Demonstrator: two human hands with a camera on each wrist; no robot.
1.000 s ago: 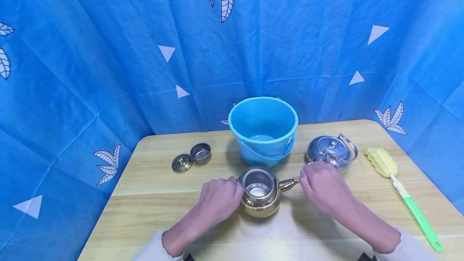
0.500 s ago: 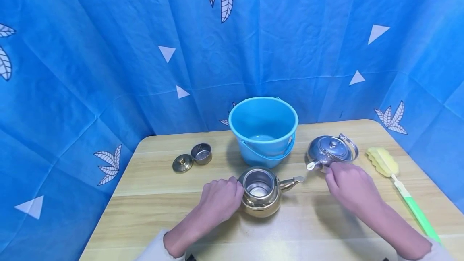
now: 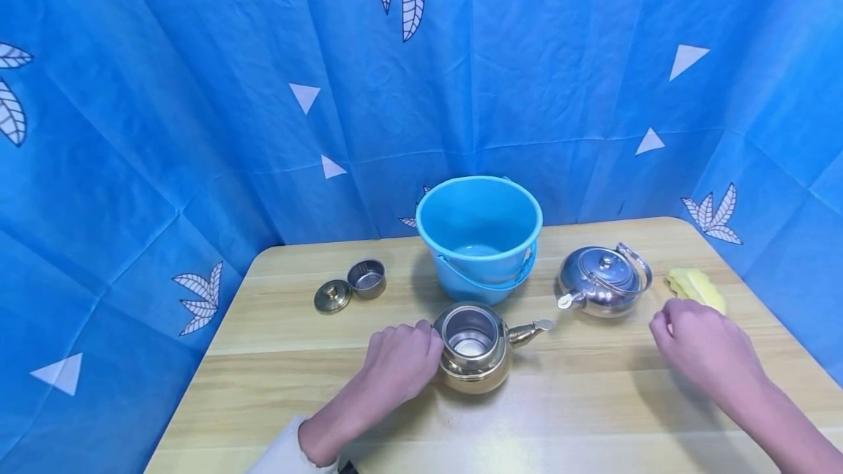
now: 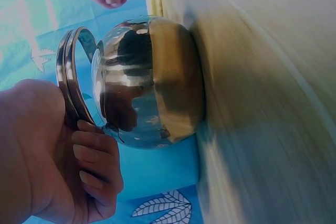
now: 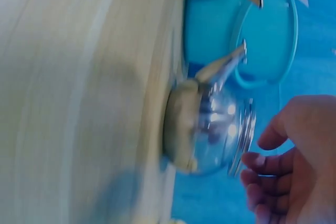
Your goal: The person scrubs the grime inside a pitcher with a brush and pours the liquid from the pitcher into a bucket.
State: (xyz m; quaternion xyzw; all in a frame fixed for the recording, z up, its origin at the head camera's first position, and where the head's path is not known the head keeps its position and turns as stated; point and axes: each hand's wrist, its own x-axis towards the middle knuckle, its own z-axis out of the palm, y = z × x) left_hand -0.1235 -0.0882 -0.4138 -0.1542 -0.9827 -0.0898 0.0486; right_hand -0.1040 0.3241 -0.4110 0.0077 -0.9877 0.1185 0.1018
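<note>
My left hand point(image 3: 402, 364) grips the handle of a gold-coloured metal teapot point(image 3: 476, 375), which stands lidless on the table with its spout to the right. In the left wrist view, curled fingers point(image 4: 97, 163) hold the teapot's ring-shaped handle point(image 4: 71, 77). My right hand point(image 3: 707, 346) hovers over the right side of the table, holding nothing; the right wrist view shows its fingers loosely bent, thumb and forefinger apart. Just beyond it lies the yellow sponge head point(image 3: 698, 290) of a brush, whose handle is hidden behind the hand and forearm.
A silver teapot point(image 3: 602, 295) with its lid on stands left of the right hand. Behind the gold teapot is a light blue bucket point(image 3: 477, 276). A small lid point(image 3: 331, 297) and a strainer cup point(image 3: 366, 280) sit at the back left. Blue curtains point(image 3: 560, 79) surround the wooden table.
My right hand has left the gold teapot's spout and moved right, past the silver teapot, to near the sponge brush. The left hand and gold teapot have stayed in place.
</note>
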